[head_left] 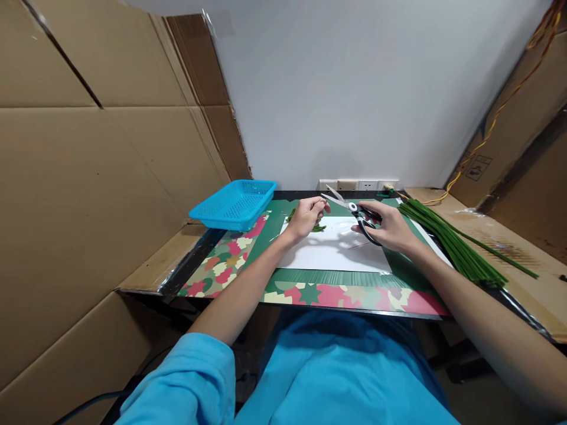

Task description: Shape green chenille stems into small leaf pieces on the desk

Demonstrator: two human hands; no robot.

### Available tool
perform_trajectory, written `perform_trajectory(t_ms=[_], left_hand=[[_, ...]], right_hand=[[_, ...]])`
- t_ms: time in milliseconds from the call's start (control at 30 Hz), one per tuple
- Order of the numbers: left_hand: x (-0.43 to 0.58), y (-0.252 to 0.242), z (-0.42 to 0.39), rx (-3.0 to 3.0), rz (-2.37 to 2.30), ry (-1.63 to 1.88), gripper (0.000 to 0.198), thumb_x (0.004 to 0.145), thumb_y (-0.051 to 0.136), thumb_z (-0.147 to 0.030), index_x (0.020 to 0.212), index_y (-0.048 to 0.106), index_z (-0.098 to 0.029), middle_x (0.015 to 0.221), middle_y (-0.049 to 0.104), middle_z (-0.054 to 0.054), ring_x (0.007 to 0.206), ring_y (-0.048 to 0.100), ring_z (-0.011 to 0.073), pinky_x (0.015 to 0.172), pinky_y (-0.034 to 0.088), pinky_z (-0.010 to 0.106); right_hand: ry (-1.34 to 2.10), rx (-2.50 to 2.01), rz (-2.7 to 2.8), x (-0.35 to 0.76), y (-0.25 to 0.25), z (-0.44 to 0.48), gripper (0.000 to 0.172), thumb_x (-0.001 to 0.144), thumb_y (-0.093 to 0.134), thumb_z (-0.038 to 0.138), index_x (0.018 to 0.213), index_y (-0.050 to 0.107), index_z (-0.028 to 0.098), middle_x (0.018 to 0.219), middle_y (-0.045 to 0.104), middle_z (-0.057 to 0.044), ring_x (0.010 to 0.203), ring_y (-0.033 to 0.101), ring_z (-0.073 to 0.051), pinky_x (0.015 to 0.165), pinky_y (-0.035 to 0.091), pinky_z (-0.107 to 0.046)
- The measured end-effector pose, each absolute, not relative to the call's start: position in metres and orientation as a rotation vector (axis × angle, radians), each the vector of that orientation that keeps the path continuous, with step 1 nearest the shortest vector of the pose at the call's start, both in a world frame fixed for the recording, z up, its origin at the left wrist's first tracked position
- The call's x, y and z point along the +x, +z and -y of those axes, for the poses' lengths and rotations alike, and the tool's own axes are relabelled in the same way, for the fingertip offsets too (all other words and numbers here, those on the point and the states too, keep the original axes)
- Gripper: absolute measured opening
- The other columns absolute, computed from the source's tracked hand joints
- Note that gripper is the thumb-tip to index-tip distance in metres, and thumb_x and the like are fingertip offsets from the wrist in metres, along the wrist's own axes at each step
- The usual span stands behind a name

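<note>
My right hand point(384, 227) is wrapped round the black handles of the scissors point(353, 208), whose blades are spread and point up and left. The blades reach close to the fingertips of my left hand point(309, 216). That hand is closed in a pinch on a small green piece, mostly hidden by the fingers. Below and beside it, small green pieces point(318, 228) lie on a white sheet point(330, 255). A bundle of long green stems point(456, 245) lies at the right of the table.
A blue perforated basket point(237, 205) stands at the table's back left. Wall sockets point(367, 185) line the back edge. Cardboard walls rise at left and right, and a yellow cord point(481, 141) hangs at the right. The table has a patterned border point(328, 294).
</note>
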State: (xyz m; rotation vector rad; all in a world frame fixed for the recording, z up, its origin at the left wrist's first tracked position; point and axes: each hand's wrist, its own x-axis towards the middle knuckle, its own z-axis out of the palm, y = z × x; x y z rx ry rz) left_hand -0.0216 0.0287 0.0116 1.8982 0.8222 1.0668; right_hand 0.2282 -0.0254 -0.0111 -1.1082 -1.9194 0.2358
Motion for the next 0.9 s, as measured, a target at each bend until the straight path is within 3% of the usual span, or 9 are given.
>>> perform_trajectory(t_ms=[133, 367, 600, 900], left_hand=[[-0.021, 0.012, -0.029, 1.845, -0.807, 1.063, 0.045, 0.093, 0.053, -0.060, 0.078, 0.060, -0.019, 0.056, 0.032, -0.006, 0.048, 0.028, 0.0092, 0.047, 0.023, 0.026], [-0.022, 0.010, -0.031, 1.831, -0.801, 1.073, 0.044, 0.092, 0.057, -0.060, 0.078, 0.061, -0.018, 0.057, 0.035, -0.006, 0.048, 0.029, 0.0087, 0.047, 0.021, 0.026], [-0.023, 0.006, -0.033, 1.884, -0.831, 1.073, 0.039, 0.094, 0.055, -0.052, 0.078, 0.063, -0.017, 0.057, 0.041, -0.005, 0.048, 0.034, 0.0088, 0.047, 0.025, 0.025], [-0.024, 0.005, -0.035, 2.003, -0.919, 1.160, 0.027, 0.092, 0.056, -0.039, 0.084, 0.068, -0.016, 0.079, 0.065, 0.003, 0.072, 0.059, 0.0147, 0.063, 0.045, 0.025]], right_hand=[[0.228, -1.240, 1.850, 0.231, -0.013, 0.022, 0.053, 0.085, 0.076, 0.054, 0.122, 0.074, 0.017, 0.082, 0.073, -0.006, 0.066, 0.060, -0.020, 0.063, 0.046, -0.031], [0.127, -1.514, 1.996, 0.249, -0.023, 0.014, 0.049, 0.081, 0.071, 0.025, 0.129, 0.070, 0.019, 0.105, 0.079, -0.012, 0.085, 0.071, -0.027, 0.070, 0.048, -0.032], [0.207, -1.458, 2.124, 0.250, -0.020, 0.013, 0.040, 0.082, 0.065, 0.020, 0.120, 0.076, 0.018, 0.100, 0.081, -0.010, 0.081, 0.072, -0.025, 0.068, 0.047, -0.030], [0.245, -1.447, 2.199, 0.253, -0.022, 0.010, 0.046, 0.081, 0.064, 0.016, 0.126, 0.074, 0.018, 0.119, 0.079, -0.013, 0.102, 0.074, -0.031, 0.079, 0.051, -0.031]])
